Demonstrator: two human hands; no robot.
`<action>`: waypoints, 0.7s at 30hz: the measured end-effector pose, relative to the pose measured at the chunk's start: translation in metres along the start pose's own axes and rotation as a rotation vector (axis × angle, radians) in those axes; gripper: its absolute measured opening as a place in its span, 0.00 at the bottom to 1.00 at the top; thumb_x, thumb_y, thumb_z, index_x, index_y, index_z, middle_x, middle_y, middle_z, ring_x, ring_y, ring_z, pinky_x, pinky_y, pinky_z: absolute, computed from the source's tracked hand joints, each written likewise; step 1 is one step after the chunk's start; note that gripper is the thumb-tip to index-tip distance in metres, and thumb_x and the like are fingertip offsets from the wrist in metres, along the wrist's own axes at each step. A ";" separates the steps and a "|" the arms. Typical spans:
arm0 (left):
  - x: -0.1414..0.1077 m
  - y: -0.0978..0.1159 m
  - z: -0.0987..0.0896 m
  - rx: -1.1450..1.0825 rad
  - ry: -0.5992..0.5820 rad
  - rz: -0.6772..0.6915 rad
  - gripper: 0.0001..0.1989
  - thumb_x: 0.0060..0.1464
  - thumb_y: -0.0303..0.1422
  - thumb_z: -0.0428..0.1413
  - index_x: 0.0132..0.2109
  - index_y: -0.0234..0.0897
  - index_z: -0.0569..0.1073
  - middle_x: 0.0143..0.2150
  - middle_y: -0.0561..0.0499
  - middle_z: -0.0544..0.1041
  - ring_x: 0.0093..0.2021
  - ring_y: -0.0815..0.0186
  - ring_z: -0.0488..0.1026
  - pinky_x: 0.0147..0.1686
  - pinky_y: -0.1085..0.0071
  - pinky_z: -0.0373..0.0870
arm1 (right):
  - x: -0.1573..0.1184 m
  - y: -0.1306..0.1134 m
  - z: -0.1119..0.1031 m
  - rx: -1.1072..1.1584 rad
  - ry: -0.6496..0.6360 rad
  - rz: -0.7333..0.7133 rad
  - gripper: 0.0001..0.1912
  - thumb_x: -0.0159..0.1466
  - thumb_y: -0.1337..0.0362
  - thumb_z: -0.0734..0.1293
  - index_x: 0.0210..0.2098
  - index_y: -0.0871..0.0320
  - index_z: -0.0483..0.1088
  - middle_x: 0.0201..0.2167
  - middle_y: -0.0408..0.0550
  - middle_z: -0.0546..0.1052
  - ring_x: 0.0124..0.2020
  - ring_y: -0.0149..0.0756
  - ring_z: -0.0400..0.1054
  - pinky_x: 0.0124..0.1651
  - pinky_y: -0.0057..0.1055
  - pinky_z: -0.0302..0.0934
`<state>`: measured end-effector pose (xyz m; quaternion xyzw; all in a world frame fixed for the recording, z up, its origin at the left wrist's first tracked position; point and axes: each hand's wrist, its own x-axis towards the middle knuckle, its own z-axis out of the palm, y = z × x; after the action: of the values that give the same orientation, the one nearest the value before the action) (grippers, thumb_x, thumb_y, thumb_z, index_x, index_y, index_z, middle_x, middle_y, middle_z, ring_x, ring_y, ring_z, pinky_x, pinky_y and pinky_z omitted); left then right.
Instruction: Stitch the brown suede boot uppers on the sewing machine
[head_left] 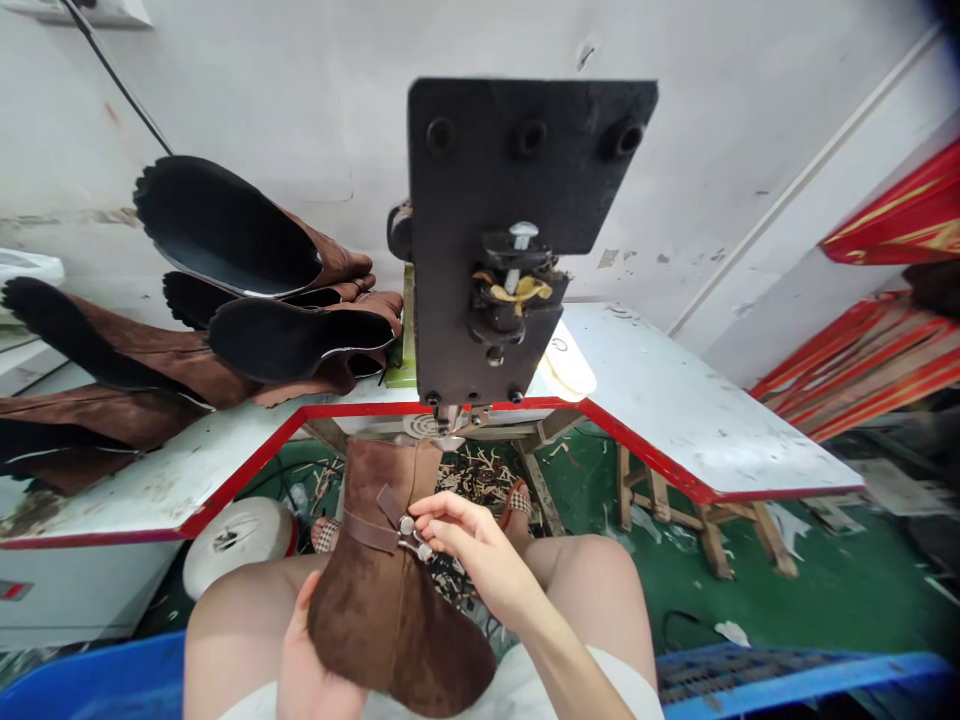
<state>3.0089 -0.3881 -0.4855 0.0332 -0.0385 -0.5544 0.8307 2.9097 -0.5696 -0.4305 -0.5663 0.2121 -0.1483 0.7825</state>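
Observation:
A brown suede boot upper is held over my lap, its toe pointing to the lower right and its open top up near the machine. My left hand grips it from below and behind at the heel side, with part of the fingers hidden under it. Around its ankle runs a brown strap with a loose end, and a silver metal buckle sits at the front. My right hand has thumb and fingertips pinched together at that buckle.
A black sewing machine head stands straight ahead, over a white table with a red edge. Several brown boots with black soles are piled on the left. Scraps litter the floor; blue crates flank me.

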 end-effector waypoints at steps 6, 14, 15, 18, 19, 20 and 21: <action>0.001 0.000 0.003 -0.008 -0.054 -0.023 0.24 0.70 0.36 0.44 0.62 0.24 0.73 0.63 0.38 0.73 0.68 0.51 0.66 0.71 0.55 0.52 | -0.008 -0.006 0.007 -0.174 0.031 -0.117 0.08 0.60 0.67 0.72 0.40 0.55 0.78 0.39 0.46 0.77 0.41 0.36 0.71 0.45 0.31 0.64; -0.006 0.023 0.035 0.114 0.101 -0.139 0.19 0.66 0.35 0.48 0.51 0.38 0.83 0.57 0.46 0.79 0.63 0.49 0.72 0.68 0.54 0.60 | -0.013 -0.031 0.011 -0.255 -0.222 0.000 0.03 0.61 0.66 0.70 0.31 0.57 0.72 0.29 0.41 0.74 0.30 0.32 0.66 0.35 0.28 0.59; -0.007 0.027 0.037 0.106 0.113 -0.136 0.20 0.67 0.34 0.47 0.48 0.39 0.84 0.55 0.48 0.81 0.60 0.50 0.75 0.68 0.55 0.61 | -0.011 -0.033 0.012 -0.243 -0.214 0.015 0.03 0.62 0.67 0.69 0.31 0.57 0.70 0.28 0.41 0.73 0.29 0.32 0.64 0.33 0.27 0.58; -0.013 0.036 0.032 0.079 0.114 -0.077 0.21 0.68 0.31 0.45 0.48 0.38 0.84 0.52 0.49 0.82 0.54 0.54 0.79 0.66 0.61 0.64 | -0.006 -0.038 0.017 -0.367 -0.091 -0.059 0.05 0.62 0.68 0.67 0.29 0.56 0.68 0.27 0.41 0.72 0.29 0.33 0.64 0.32 0.27 0.57; -0.015 0.038 0.029 0.076 0.114 -0.055 0.21 0.68 0.31 0.45 0.50 0.37 0.83 0.53 0.49 0.81 0.54 0.55 0.79 0.66 0.62 0.64 | -0.006 -0.041 0.019 -0.411 -0.075 -0.085 0.04 0.62 0.69 0.67 0.30 0.55 0.69 0.28 0.41 0.73 0.30 0.33 0.65 0.33 0.27 0.58; -0.016 0.039 0.027 0.077 0.115 -0.036 0.21 0.68 0.31 0.45 0.52 0.36 0.82 0.55 0.48 0.80 0.55 0.55 0.79 0.66 0.63 0.64 | -0.008 -0.045 0.019 -0.445 -0.094 -0.098 0.04 0.62 0.68 0.67 0.31 0.55 0.71 0.29 0.41 0.74 0.32 0.34 0.66 0.34 0.27 0.59; -0.016 0.040 0.026 0.082 0.117 -0.023 0.21 0.68 0.31 0.45 0.53 0.35 0.82 0.55 0.48 0.80 0.56 0.55 0.78 0.66 0.63 0.64 | -0.009 -0.050 0.019 -0.465 -0.154 -0.089 0.04 0.63 0.67 0.67 0.32 0.55 0.73 0.30 0.41 0.75 0.33 0.35 0.67 0.35 0.28 0.59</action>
<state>3.0370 -0.3583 -0.4564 0.0999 -0.0120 -0.5589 0.8231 2.9113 -0.5655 -0.3769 -0.7496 0.1551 -0.0863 0.6376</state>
